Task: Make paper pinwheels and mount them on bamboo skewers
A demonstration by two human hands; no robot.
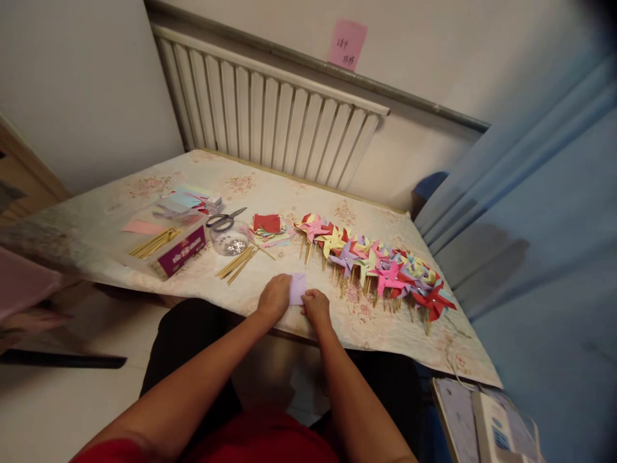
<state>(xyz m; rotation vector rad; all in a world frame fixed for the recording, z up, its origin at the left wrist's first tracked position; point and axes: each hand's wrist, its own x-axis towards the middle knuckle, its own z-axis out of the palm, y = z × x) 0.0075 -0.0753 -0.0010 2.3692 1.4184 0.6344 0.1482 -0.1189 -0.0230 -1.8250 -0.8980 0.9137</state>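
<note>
A small square of purple paper [297, 289] is held between my two hands over the near edge of the table. My left hand [274, 298] grips its left side with the fingers closed. At its lower right, my right hand [317, 307] pinches the edge between thumb and finger. To the left of my hands lie several thin wooden sticks [236, 265]. Behind them stands a clear round dish [230, 241] with small shiny metal pieces in it. A stack of cut paper squares [267, 224], red on top, sits beyond my hands.
Many finished paper pinwheels [390, 278] on sticks lie in rows on the right. Scissors [225, 219] rest behind the dish, beside a plastic box [168, 247] of sticks. More coloured paper [187, 199] lies at the back left. A radiator [274, 116] lines the wall; a blue curtain [530, 206] hangs right.
</note>
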